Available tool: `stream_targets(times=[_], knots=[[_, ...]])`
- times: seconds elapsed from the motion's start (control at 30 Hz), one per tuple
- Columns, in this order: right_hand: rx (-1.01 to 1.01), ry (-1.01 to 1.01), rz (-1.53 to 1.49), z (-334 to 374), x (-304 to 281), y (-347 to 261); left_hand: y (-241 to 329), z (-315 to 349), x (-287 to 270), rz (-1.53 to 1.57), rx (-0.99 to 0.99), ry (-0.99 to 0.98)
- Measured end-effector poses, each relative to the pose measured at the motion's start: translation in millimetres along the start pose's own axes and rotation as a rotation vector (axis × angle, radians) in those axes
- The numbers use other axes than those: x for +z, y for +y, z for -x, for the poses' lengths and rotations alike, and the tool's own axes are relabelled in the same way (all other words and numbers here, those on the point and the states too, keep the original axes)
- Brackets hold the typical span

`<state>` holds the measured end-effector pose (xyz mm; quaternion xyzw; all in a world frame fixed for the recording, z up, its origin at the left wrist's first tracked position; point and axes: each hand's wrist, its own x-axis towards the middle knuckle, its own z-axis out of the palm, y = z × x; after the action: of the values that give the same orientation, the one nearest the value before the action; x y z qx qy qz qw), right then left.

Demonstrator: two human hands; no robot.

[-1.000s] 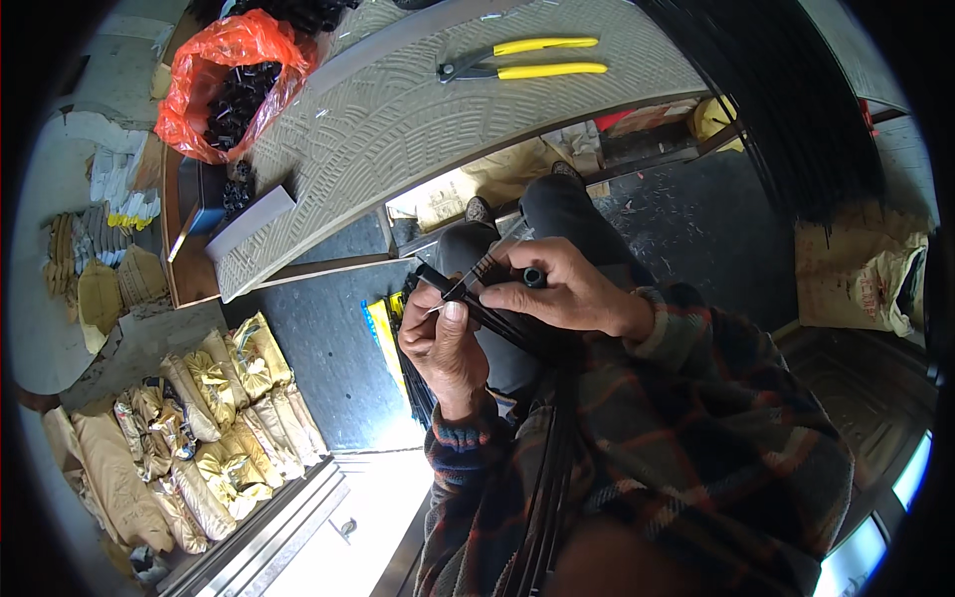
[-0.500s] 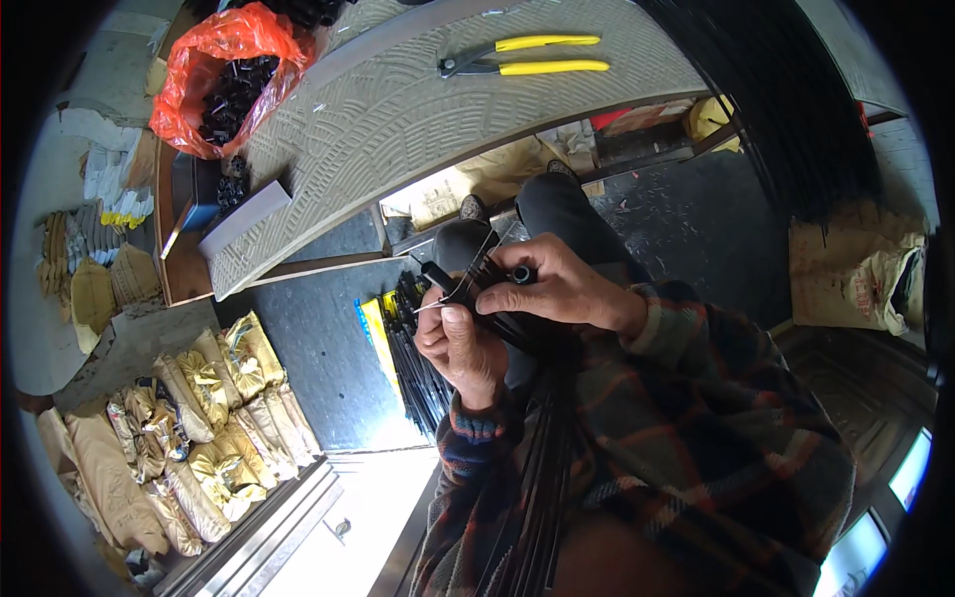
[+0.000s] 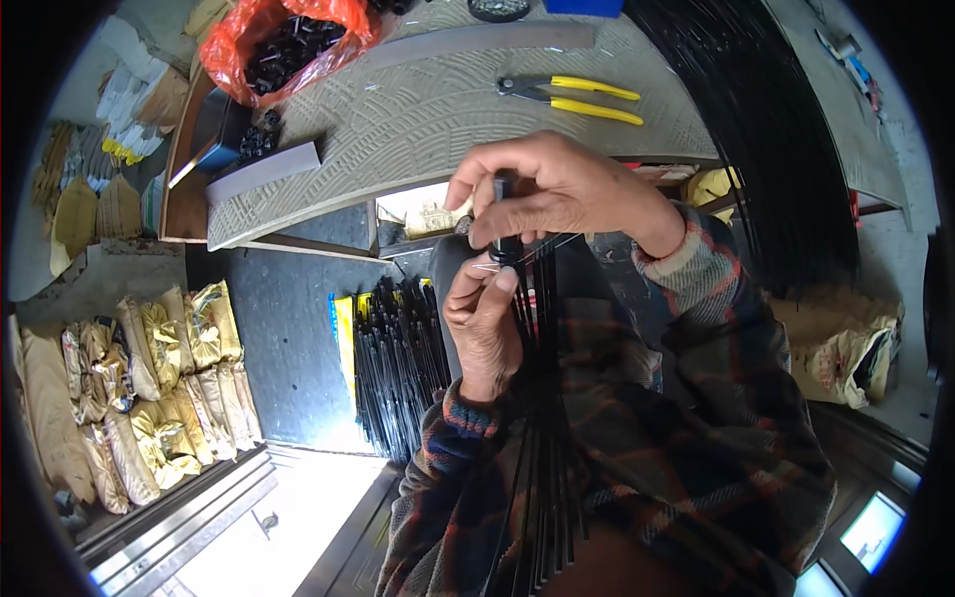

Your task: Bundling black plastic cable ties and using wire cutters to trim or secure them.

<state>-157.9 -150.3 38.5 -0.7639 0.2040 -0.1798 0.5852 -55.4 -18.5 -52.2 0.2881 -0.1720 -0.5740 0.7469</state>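
Observation:
My left hand [image 3: 482, 333] is closed, its thumb and fingers pinching just below a black cylindrical piece [image 3: 505, 251] where several thin black rods [image 3: 537, 328] meet. A short, light-coloured wire [image 3: 484, 266] sticks out past the fingertips. Above it, my right hand [image 3: 572, 194] curls its thumb and fingers round the upper part of the upright black piece, whose top shows between them. The rods run down across my lap and over the plaid sleeve. Part of the join is hidden by my fingers.
Yellow-handled pliers [image 3: 572, 98] lie on the patterned table [image 3: 428, 129]. A red plastic bag [image 3: 227, 52] holds small black parts. Bundled black rods [image 3: 398, 368] stand on the floor left of my legs. Long black rods [image 3: 766, 129] hang over the table's right. Wrapped packages [image 3: 129, 458] fill the lower left.
My right hand has risen from beside the left hand to above it, round the upright black piece. The black piece was tilted and apart from it before. The whole view has shifted.

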Motion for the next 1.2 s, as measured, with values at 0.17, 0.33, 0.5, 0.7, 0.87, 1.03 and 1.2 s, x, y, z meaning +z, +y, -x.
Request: stream_targets(times=[0.17,0.33,0.5,0.7,0.87,1.03,1.2], knots=[[-0.089,-0.030,-0.024,-4,4,10,5,4,6,-0.040,-0.006,0.017],[-0.076,0.007,0.066,-2,5,13,6,3,6,-0.076,-0.004,0.021],[-0.167,0.030,0.226,-3,9,10,7,6,4,-0.085,0.010,0.045],[-0.120,-0.062,0.025,-4,5,15,10,3,5,-0.063,0.025,0.015],[-0.165,-0.052,0.240,0,4,4,9,6,6,-0.066,0.022,0.052],[-0.301,0.062,0.435,2,13,9,7,6,6,-0.098,0.025,0.091],[-0.290,0.029,0.398,2,13,8,5,8,7,-0.075,0.058,0.073]])
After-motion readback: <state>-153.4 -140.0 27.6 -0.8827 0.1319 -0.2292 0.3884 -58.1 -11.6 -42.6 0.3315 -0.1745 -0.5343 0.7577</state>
